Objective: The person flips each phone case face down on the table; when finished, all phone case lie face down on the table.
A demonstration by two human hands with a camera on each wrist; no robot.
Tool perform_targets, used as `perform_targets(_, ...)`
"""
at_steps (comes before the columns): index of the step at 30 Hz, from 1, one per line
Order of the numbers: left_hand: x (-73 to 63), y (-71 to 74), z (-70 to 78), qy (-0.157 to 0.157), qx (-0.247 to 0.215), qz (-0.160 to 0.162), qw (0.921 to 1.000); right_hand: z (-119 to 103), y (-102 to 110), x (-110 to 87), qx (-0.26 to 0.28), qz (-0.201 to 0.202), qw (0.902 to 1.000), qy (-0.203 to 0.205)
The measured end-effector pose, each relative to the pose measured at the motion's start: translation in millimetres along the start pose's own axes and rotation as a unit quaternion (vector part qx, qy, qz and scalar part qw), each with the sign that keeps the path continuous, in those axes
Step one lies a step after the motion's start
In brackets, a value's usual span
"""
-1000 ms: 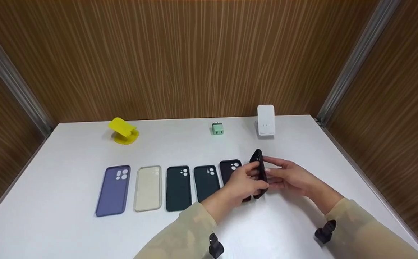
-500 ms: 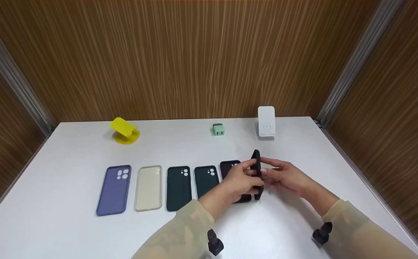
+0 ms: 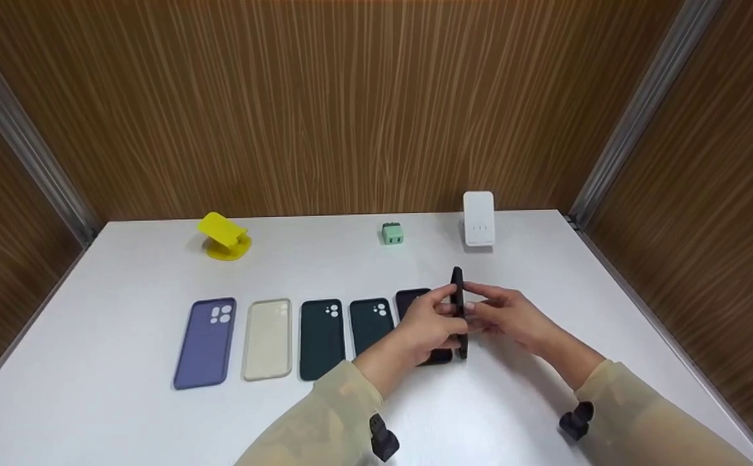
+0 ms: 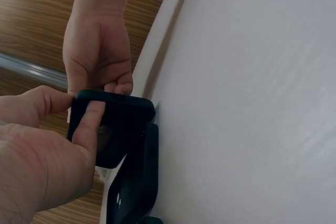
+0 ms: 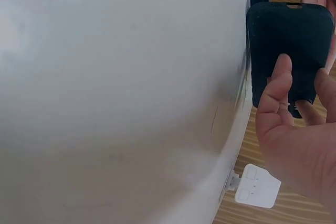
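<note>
Both hands hold a dark phone case [image 3: 458,294] on end, edge-on to the head view. My left hand [image 3: 423,329] grips it from the left; in the left wrist view a finger reaches over the rim of the case [image 4: 118,99] into its hollow side. From the other side my right hand [image 3: 511,321] holds it, with fingertips against the flat back of the case [image 5: 289,38] and the thumb at its edge in the right wrist view. Just left of it, another dark case [image 3: 410,299] lies on the table, partly hidden by the left hand.
Leftward in a row lie two dark green cases [image 3: 368,323] [image 3: 322,343], a cream case [image 3: 267,343] and a purple case [image 3: 204,349]. Behind stand a yellow phone stand [image 3: 224,234], a green charger plug [image 3: 392,233] and a white stand-like object [image 3: 478,217]. Wood-grain panels [image 3: 324,110] enclose the table.
The held phone case has turned from a slight tilt to nearly edge-on and shifted a little left. Both hands moved left with it, keeping their hold.
</note>
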State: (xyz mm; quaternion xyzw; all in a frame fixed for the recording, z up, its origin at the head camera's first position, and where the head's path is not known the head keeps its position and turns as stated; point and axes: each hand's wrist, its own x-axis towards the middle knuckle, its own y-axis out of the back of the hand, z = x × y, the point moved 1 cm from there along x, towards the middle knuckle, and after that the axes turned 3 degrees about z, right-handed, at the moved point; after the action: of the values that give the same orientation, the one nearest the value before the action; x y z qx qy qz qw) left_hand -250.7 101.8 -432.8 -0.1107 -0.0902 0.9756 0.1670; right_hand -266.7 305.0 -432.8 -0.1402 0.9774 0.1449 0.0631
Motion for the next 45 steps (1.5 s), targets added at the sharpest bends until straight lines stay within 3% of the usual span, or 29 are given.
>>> perform_targets(7,-1.0,-0.1,-2.5,0.006,-0.01,0.02,0.9997,1.3,-2.8,1.9,-0.027,0.02,0.9994,0.003)
perform_targets(19,-4.8,3.2,-5.4,-0.008,-0.061,0.008,0.9981,6.1,-0.8,2.7,-0.07,0.06,0.9955,-0.021)
perform_targets(28,-6.3,1.8,-7.6,-0.018,-0.083,0.008,0.9963,7.9,3.4,0.1,-0.015,0.058,0.9976,-0.035)
perform_targets(34,-2.6,5.8,-12.3,-0.024,-0.049,0.026,0.9982,7.1,4.7,-1.3,-0.003,0.06,0.9982,-0.004)
perform_targets(38,2.8,8.8,-13.1,-0.05,-0.023,0.046,0.9974,4.7,7.0,-0.4,-0.024,0.073,0.997,0.012)
perform_targets(45,10.5,9.6,-11.5,-0.082,0.078,0.095,0.989,1.7,13.2,1.0,-0.059,0.105,0.9927,0.009)
